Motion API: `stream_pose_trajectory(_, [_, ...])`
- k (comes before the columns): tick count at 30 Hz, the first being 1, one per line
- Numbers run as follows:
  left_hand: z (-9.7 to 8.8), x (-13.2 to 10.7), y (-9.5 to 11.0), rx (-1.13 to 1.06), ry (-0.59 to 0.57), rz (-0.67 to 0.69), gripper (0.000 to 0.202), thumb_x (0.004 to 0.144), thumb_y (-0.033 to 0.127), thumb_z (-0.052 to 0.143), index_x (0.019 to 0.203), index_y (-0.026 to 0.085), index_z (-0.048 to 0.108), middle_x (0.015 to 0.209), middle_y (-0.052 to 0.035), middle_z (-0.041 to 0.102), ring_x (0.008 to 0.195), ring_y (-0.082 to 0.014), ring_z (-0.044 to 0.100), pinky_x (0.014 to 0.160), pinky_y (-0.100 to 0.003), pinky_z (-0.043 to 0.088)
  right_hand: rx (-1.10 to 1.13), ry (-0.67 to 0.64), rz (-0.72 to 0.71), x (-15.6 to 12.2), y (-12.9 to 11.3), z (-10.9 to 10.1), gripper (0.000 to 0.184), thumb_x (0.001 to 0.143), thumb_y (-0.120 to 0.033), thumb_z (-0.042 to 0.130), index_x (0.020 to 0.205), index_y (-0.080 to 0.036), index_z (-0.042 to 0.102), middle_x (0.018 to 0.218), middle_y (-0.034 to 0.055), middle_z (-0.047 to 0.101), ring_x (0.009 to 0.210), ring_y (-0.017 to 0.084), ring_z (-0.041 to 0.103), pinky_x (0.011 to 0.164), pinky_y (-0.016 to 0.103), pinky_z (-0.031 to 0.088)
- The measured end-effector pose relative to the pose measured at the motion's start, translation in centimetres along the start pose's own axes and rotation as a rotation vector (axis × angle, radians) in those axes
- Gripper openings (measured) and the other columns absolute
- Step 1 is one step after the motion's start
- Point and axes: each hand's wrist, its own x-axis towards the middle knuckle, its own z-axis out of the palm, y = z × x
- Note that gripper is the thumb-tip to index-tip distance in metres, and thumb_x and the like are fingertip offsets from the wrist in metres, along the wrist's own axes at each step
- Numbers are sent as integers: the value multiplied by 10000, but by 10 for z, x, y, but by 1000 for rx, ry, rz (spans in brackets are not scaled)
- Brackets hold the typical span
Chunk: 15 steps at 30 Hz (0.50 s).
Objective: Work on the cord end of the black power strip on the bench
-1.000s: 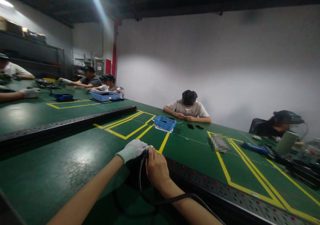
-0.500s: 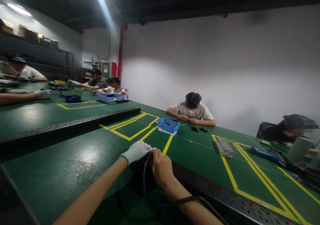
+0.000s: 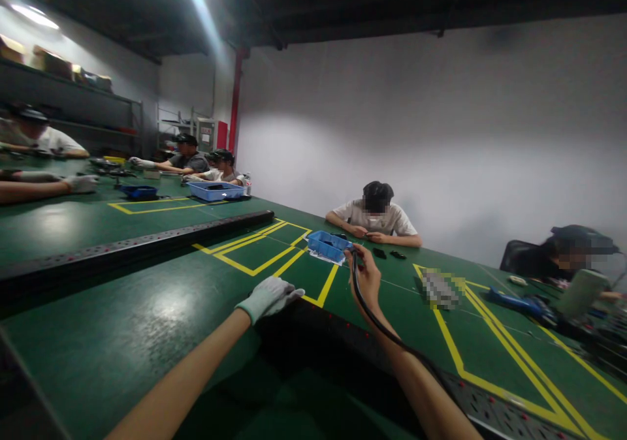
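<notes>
My left hand (image 3: 270, 297) wears a pale glove and rests on the green table (image 3: 147, 309) with its fingers stretched forward, holding nothing. My bare right hand (image 3: 365, 273) is raised above the table and closed on a black cable (image 3: 377, 322) that runs down along my forearm. This hand is close to a small blue tray (image 3: 327, 244) standing near yellow floor-tape lines.
A black power strip (image 3: 490, 407) runs along the table's near right. A person (image 3: 375, 218) sits across the table, another (image 3: 568, 257) at far right with blue tools (image 3: 514, 299). More people and blue bins (image 3: 215, 190) are at far left.
My right hand lifted away from my left hand and moved forward and right toward the blue tray, carrying the black cable. The left hand stayed put and its fingers flattened.
</notes>
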Motion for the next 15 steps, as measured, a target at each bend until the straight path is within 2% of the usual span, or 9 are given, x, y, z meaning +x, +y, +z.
stream_pose_trajectory(3, [1,-2,1,15,3,75,430,948,417,259,980,207,633,820,-73,649,767,-192,607,692,-277,400,-43,28,-67,12,26,-37,443,865,-459,410,1180,-168,522,863,46,650,498,113,498,531,243,391])
stream_pose_trajectory(5, [2,-3,0,22,-9,124,329,941,332,318,1118,250,584,895,-62,651,806,-186,603,716,-275,396,-182,28,-126,9,47,-68,429,856,-435,425,1178,-171,529,945,72,643,549,123,523,548,251,397])
stream_pose_trajectory(8, [4,-3,-2,34,-29,157,338,919,246,357,1206,279,531,942,-57,647,831,-186,597,722,-272,391,-466,-29,-190,-4,82,-120,405,851,-383,417,1201,-208,523,1082,92,613,597,144,555,498,249,377])
stream_pose_trajectory(11, [4,-3,-3,41,-47,164,367,902,206,370,1230,282,517,967,-60,645,850,-197,593,729,-282,390,-673,-81,-170,-16,120,-184,397,847,-397,418,1207,-265,522,1158,99,592,619,175,582,438,253,343])
stream_pose_trajectory(13, [3,-3,-3,37,-57,155,378,896,191,371,1232,286,517,967,-55,647,854,-192,593,740,-280,391,-749,-37,-108,-21,149,-233,381,854,-432,425,1189,-291,538,1151,133,596,596,181,582,407,258,317])
stream_pose_trajectory(15, [3,-3,-3,24,-64,136,364,901,201,362,1212,283,533,946,-49,652,848,-184,594,751,-276,395,-821,19,-64,-29,176,-288,383,869,-477,424,1158,-279,578,1016,193,635,499,163,543,378,263,268])
